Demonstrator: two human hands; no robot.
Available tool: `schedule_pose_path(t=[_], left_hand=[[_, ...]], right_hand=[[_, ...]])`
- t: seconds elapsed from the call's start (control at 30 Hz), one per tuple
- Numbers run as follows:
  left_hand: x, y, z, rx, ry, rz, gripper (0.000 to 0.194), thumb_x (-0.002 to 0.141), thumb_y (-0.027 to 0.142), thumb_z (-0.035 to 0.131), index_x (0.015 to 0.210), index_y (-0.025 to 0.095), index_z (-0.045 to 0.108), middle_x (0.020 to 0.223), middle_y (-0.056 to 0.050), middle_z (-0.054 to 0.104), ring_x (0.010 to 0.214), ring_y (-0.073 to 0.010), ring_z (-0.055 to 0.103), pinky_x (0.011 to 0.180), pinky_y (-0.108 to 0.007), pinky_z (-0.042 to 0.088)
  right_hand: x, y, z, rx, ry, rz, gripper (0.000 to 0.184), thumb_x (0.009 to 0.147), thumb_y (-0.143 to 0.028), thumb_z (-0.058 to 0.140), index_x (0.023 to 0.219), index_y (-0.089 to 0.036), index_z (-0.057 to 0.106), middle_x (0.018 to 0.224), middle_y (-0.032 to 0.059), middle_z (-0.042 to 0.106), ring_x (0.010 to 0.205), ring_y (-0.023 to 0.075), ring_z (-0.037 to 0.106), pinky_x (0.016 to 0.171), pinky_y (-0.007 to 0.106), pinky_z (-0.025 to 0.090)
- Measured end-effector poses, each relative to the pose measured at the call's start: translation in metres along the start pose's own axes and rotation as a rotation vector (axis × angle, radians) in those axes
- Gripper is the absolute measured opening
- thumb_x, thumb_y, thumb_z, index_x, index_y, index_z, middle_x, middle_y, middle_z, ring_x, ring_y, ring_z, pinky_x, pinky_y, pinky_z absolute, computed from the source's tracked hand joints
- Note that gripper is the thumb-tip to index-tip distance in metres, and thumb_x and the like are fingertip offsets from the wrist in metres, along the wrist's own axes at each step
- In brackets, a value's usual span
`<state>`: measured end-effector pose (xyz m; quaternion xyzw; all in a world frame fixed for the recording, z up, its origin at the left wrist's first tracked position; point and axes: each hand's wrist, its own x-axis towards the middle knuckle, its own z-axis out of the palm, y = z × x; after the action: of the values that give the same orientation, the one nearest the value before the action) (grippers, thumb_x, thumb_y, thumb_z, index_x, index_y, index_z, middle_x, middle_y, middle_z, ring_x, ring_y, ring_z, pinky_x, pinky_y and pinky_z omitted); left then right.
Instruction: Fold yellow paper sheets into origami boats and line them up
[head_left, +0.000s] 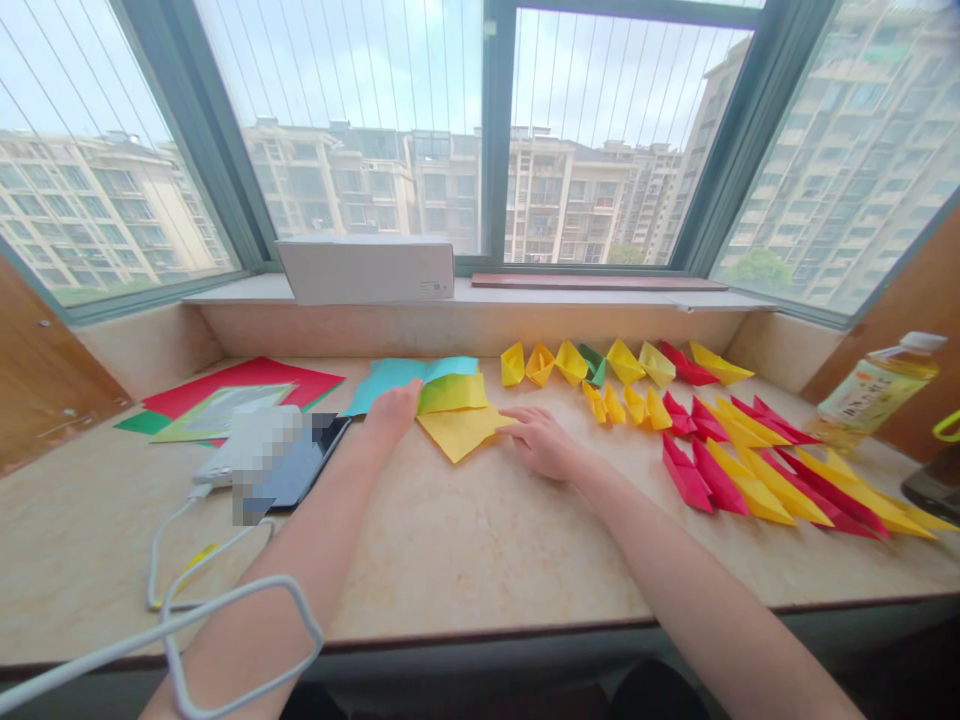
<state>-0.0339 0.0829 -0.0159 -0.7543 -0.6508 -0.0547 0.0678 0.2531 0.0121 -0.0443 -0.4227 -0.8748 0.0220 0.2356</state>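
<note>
A sheet of yellow paper [457, 436], partly folded, lies on the counter in front of me, its lower point towards me. Its upper flap [452, 393] looks yellow-green and stands slightly raised. At the paper's left edge is my left hand [396, 405], closed on it, with most fingertips hidden. My right hand [546, 440] has the right corner between thumb and fingers. Just behind the yellow paper, a creased light-blue paper [386, 378] reaches from beside my left hand to the flap.
Rows of folded paper boats [622, 360] and red and yellow folded pieces [694, 475] stand at right, near a drink bottle [874, 385]. At left are coloured sheets [251, 375], a phone [296, 475], a white power bank [244, 440] and a looped white cable [244, 590].
</note>
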Motion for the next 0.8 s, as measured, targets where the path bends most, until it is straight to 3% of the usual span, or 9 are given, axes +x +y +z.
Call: schedule_pose_path(t=[0.07,0.17,0.27,0.33,0.4,0.5,0.7,0.8], left_hand=[[-0.003,-0.001,-0.002,-0.023,0.058,0.04,0.053,0.094,0.011,0.027,0.146,0.02,0.035,0.118,-0.016,0.066,0.099,-0.0259,0.067,0.083,-0.034,0.049],[-0.006,0.001,-0.003,-0.055,0.135,0.153,0.071,0.089,0.003,0.029,0.153,0.033,0.019,0.15,-0.012,0.042,0.1,-0.0233,0.067,0.084,-0.033,0.05],[-0.005,0.005,0.0,-0.031,0.134,0.204,0.07,0.088,0.003,0.031,0.149,0.038,0.031,0.161,-0.006,0.022,0.106,-0.0245,0.065,0.082,-0.035,0.052],[-0.003,0.008,0.005,-0.014,0.125,0.238,0.053,0.093,0.012,0.035,0.139,0.032,0.049,0.162,-0.005,0.018,0.117,-0.0276,0.059,0.087,-0.037,0.052],[0.0,0.008,0.01,-0.004,0.113,0.275,0.036,0.095,0.028,0.043,0.125,0.024,0.062,0.162,-0.008,0.019,0.124,-0.0309,0.053,0.093,-0.041,0.049],[0.005,0.003,0.019,0.011,0.1,0.275,0.038,0.092,0.041,0.052,0.121,0.019,0.064,0.156,-0.014,0.032,0.126,-0.033,0.051,0.097,-0.044,0.047],[0.013,-0.007,0.031,0.019,0.156,0.21,0.028,0.095,0.029,0.047,0.112,0.02,0.067,0.143,-0.013,0.051,0.118,-0.0299,0.057,0.091,-0.042,0.051],[0.015,-0.011,0.029,0.01,0.217,0.166,0.032,0.096,0.018,0.039,0.112,0.017,0.066,0.14,-0.014,0.054,0.116,-0.0298,0.059,0.092,-0.043,0.05]], right_hand=[[0.0,-0.002,0.0,0.018,0.011,-0.013,0.039,0.086,-0.006,0.051,0.109,-0.027,0.073,0.141,0.0063,0.054,0.13,0.0233,0.049,0.11,0.047,0.036],[0.001,-0.004,0.0,0.01,0.003,-0.03,0.037,0.086,-0.007,0.051,0.107,-0.029,0.074,0.141,0.0047,0.055,0.13,0.023,0.049,0.11,0.046,0.035],[0.002,-0.005,0.001,-0.007,-0.014,-0.042,0.038,0.089,-0.011,0.049,0.118,-0.026,0.069,0.138,0.0068,0.058,0.129,0.0233,0.05,0.11,0.046,0.036],[0.003,-0.004,0.003,-0.012,-0.001,-0.049,0.04,0.091,-0.011,0.046,0.125,-0.023,0.064,0.136,0.0082,0.06,0.127,0.0232,0.052,0.109,0.045,0.037],[0.004,-0.002,0.003,-0.017,0.029,-0.046,0.041,0.091,-0.01,0.045,0.126,-0.02,0.063,0.133,0.0091,0.062,0.124,0.0235,0.054,0.107,0.044,0.039],[0.004,0.002,0.002,-0.018,0.102,-0.033,0.038,0.091,-0.011,0.046,0.122,-0.019,0.065,0.13,0.009,0.064,0.121,0.0241,0.057,0.105,0.045,0.041],[0.001,0.016,-0.005,-0.021,0.324,0.004,0.029,0.091,-0.015,0.051,0.112,-0.02,0.07,0.118,0.0079,0.07,0.11,0.0253,0.062,0.101,0.046,0.042],[-0.001,0.021,-0.011,0.044,0.473,0.073,0.026,0.091,-0.022,0.054,0.11,-0.021,0.071,0.111,0.0083,0.071,0.104,0.0246,0.064,0.095,0.043,0.047]])
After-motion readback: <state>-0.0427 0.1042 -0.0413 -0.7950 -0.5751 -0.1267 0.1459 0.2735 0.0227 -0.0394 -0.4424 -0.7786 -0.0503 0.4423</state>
